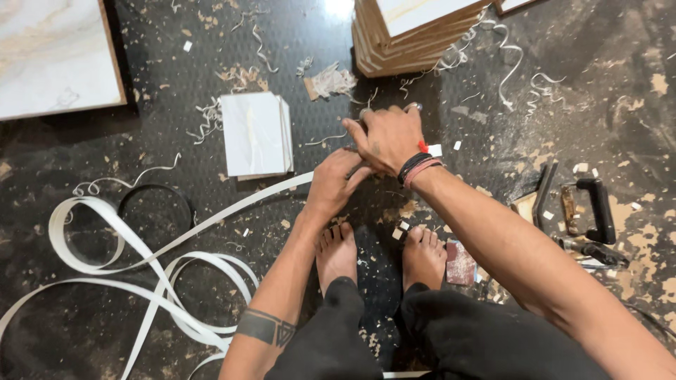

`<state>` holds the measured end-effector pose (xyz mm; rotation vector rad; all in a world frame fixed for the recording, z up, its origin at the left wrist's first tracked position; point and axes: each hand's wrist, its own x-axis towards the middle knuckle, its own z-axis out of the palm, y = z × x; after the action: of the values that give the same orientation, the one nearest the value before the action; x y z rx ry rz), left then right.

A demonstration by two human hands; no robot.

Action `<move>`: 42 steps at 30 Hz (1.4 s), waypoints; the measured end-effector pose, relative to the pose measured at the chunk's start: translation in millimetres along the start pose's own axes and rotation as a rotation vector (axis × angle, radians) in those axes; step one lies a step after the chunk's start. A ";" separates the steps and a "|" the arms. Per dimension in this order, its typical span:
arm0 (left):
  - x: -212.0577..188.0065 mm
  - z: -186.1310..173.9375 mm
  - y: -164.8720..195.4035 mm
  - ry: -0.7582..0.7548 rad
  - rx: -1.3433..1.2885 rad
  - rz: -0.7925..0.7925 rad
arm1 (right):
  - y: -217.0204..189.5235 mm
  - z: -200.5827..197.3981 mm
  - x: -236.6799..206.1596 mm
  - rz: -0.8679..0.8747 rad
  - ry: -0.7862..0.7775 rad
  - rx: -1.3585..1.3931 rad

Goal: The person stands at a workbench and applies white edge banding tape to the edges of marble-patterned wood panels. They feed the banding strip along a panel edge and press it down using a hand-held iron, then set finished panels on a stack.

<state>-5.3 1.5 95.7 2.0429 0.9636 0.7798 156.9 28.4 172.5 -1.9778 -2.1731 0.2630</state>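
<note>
I squat over a dark floor with my bare feet (380,257) below my hands. My left hand (332,184) is closed on the end of a long white edge-banding strip (141,260) that loops away to the left. My right hand (386,137) lies over the left one, fingers curled around something small; a red bit (423,147) shows at its wrist side. What the right hand holds is hidden. Dark and red bands circle the right wrist (420,169).
A small stack of white panels (255,134) lies left of the hands. A taller stack of boards (412,32) stands behind them, a large white panel (53,56) at top left. Black-handled tools (588,214) lie at right. A sandpaper block (460,264) sits by my foot. Shavings litter the floor.
</note>
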 end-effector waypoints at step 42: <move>5.6 4.8 16.6 0.052 0.199 0.075 | 64.4 -17.8 -42.2 0.397 0.157 1.174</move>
<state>7.5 -3.1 107.6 2.2507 1.0346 0.8072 227.3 -7.5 172.1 -1.5399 -1.0110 1.0815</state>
